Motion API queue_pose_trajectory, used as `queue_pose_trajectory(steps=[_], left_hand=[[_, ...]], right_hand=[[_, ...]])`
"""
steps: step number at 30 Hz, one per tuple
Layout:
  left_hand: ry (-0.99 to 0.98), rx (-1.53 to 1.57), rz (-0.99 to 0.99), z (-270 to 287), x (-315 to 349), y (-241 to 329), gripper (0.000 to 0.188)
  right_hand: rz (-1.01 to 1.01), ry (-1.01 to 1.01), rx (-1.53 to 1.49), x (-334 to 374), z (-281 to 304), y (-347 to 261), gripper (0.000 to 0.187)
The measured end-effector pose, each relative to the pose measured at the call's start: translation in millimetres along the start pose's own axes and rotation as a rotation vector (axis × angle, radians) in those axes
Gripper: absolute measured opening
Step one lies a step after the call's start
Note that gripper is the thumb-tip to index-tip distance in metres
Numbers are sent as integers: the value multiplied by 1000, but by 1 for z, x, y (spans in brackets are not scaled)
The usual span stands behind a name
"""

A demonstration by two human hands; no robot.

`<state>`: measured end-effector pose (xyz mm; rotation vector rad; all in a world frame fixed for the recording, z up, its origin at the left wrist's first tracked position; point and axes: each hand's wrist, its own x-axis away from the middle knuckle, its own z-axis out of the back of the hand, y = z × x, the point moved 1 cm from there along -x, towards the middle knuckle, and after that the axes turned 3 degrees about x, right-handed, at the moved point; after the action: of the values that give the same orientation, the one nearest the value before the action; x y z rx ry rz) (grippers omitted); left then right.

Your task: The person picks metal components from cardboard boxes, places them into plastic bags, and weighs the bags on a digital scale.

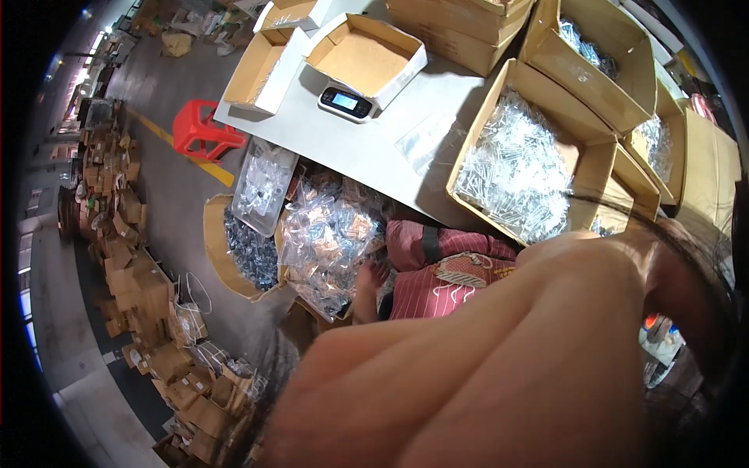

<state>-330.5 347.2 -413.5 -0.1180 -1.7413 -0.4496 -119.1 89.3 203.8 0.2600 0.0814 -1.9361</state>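
Note:
My left hand (373,278) hangs low beside my lap, at the edge of a heap of clear plastic bags (331,234) with tan and silvery contents. Its small, dim fingers look loosely apart, and I see nothing held in them. My right arm (468,351) is raised and bent very close to the view, covering much of the lower right. The hand at its end is out of the picture. Behind the arm, a red striped garment (425,292) covers my lap.
A white table (343,144) carries a scale (346,104) with a cardboard tray (367,47) on it. Cardboard boxes of bagged screw-like metal parts (515,168) stand right. Left are a bin of dark parts (253,253), a clear tub (265,187), a red stool (204,132) and piled cartons (117,234).

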Motion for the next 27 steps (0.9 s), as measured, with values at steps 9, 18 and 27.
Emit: queue_pose_trajectory(steps=[9,18,27], left_hand=[[-99,-265,-131,-15,26,-5,24],[-67,-413,-313,-14,3,-7,16],[17,-395,-522,-39,7,38,13]], right_hand=[[-31,44,81,35,6,13,33],[-195,101,326,83,21,15,32],[-313,167,509,123,28,8,32]])
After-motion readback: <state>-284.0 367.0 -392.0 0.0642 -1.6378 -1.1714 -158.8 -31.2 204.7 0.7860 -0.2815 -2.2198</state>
